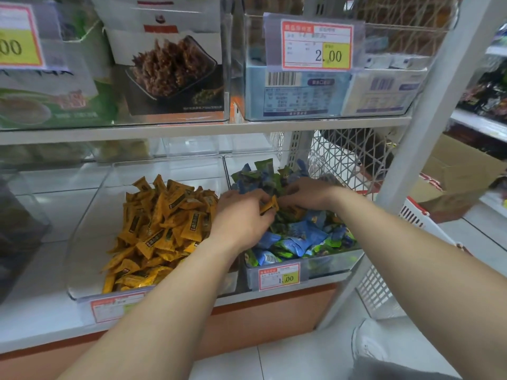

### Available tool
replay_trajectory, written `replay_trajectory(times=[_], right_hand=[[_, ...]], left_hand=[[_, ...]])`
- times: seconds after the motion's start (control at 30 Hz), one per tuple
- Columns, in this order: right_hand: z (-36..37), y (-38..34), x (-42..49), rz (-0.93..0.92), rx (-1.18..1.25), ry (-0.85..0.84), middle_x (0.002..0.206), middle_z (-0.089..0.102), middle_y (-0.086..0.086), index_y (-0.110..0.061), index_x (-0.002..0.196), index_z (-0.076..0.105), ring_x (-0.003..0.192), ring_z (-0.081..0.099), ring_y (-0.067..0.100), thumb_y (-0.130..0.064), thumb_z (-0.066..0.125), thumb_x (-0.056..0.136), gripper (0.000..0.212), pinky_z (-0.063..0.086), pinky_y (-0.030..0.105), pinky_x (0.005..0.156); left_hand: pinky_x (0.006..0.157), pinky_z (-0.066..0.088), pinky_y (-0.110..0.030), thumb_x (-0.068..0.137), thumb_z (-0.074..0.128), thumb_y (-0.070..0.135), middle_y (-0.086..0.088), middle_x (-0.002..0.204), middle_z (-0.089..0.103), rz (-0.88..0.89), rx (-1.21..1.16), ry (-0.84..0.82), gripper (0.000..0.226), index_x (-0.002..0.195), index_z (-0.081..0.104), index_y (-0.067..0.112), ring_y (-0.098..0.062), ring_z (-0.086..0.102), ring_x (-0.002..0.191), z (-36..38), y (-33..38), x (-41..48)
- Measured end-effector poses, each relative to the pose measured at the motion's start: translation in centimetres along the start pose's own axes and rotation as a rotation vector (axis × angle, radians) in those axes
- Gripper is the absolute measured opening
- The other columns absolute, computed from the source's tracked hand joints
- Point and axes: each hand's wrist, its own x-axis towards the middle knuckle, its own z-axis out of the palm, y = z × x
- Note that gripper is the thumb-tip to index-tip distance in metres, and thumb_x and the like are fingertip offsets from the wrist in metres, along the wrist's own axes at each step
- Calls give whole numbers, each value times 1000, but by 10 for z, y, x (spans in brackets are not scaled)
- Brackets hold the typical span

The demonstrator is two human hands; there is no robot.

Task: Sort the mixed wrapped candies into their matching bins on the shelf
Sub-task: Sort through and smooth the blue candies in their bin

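Observation:
Two clear bins stand side by side on the lower shelf. The left bin point(82, 231) holds a heap of orange wrapped candies point(162, 229). The right bin point(323, 266) holds blue and green wrapped candies point(299, 237). My left hand point(241, 215) reaches over the right bin's left edge and pinches one orange candy point(270, 204) in its fingertips. My right hand point(307, 194) lies palm down on the blue and green pile, fingers curled into the wrappers just right of that orange candy; what they hold is hidden.
Above, a shelf point(219, 128) carries clear bins of boxed snacks with price tags point(317, 45). A white wire shelf side point(348, 157) stands to the right, with a white basket point(411, 215) and a cardboard box point(461, 174) beyond it. My shoe point(367, 341) is on the tiled floor.

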Motion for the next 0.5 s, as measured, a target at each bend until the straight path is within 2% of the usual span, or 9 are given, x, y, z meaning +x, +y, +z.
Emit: replay_trajectory(times=[0.07,0.2,0.27,0.3,0.33,0.4,0.47,0.5], right_hand=[[-1,-2,0,-7,-12,13,68,61,0,-12,78,68,63,58,16,-51,70,84,40,41,26,57],[0,-1,-3,-26,55,106,87,70,-4,-24,86,74,77,67,10,-48,72,84,23,42,17,55],[0,-2,-11,-27,195,216,85,67,-10,-27,86,73,73,66,-1,-50,78,76,25,42,11,50],[-1,-3,-17,-29,291,298,83,64,-15,-28,85,72,68,65,-2,-47,80,73,24,41,8,47],[-2,-3,-22,-39,399,379,82,63,-16,-29,85,70,65,64,-1,-41,81,72,21,41,7,46],[-5,-5,-31,-90,632,477,81,68,-6,-27,88,69,58,65,6,-22,77,80,12,46,14,48],[-4,-10,-41,-134,823,499,83,71,6,-16,99,70,54,66,11,-6,70,86,16,50,23,50],[-2,-13,-47,-140,887,501,86,71,11,-12,103,69,57,68,15,-2,67,87,19,53,25,51]], left_hand=[[85,49,-36,91,58,47,3,88,72,-16,-36,-2,25,108,67,31,-24,63,88,-1,0,-1],[79,53,-31,90,62,42,11,95,72,-103,-346,91,17,103,67,33,-14,66,91,-10,5,-1],[79,51,-26,90,64,39,16,92,70,-166,-473,164,4,94,62,39,-8,65,90,-14,8,1],[76,50,-23,91,65,39,19,87,68,-199,-517,185,7,90,59,41,-3,63,87,-15,10,2],[73,47,-17,91,66,40,24,83,64,-236,-556,195,10,89,56,42,4,60,82,-15,12,3],[66,40,-10,92,64,42,27,79,57,-326,-633,208,13,94,52,39,11,55,76,-14,16,5],[67,43,-19,95,59,45,21,82,57,-417,-704,220,16,98,50,32,3,58,79,-10,21,9],[72,46,-25,97,56,46,16,86,58,-458,-752,211,19,99,51,28,-9,61,85,-9,23,12]])
